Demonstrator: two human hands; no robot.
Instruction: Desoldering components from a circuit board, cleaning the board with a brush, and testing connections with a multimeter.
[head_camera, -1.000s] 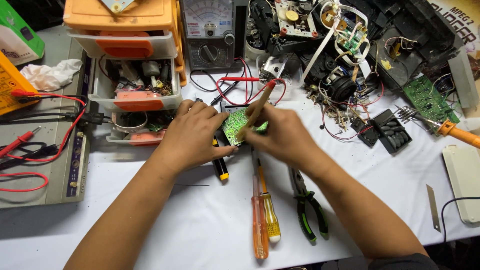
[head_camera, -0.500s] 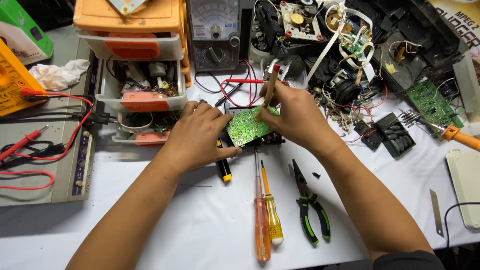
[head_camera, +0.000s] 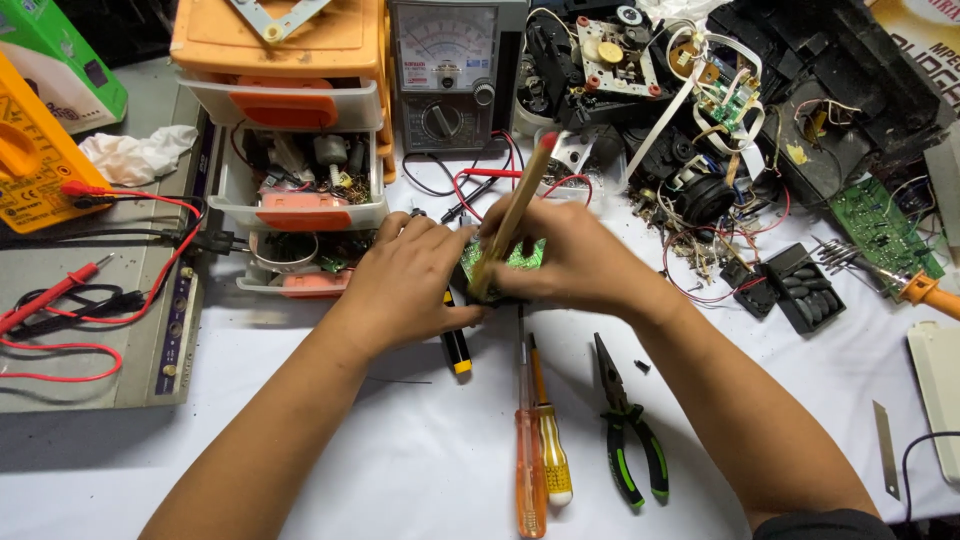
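1. A white-covered table (head_camera: 400, 470) carries everything.
2. Two orange-handled screwdrivers (head_camera: 538, 440) lie side by side at the near middle, and green-handled pliers (head_camera: 630, 440) lie just right of them.
3. An orange drawer cabinet (head_camera: 290, 140) and an analog multimeter (head_camera: 450, 75) stand at the far edge.
4. A grey metal chassis (head_camera: 150, 330) lies at the left, with red and black test leads (head_camera: 60, 300) on it.
5. A green circuit board (head_camera: 885, 235) and a small blade (head_camera: 884, 435) lie at the right.

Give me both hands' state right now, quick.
Left hand: closed, gripping the small green circuit board by its edge.
Right hand: closed around a wooden-handled brush, also on the board.
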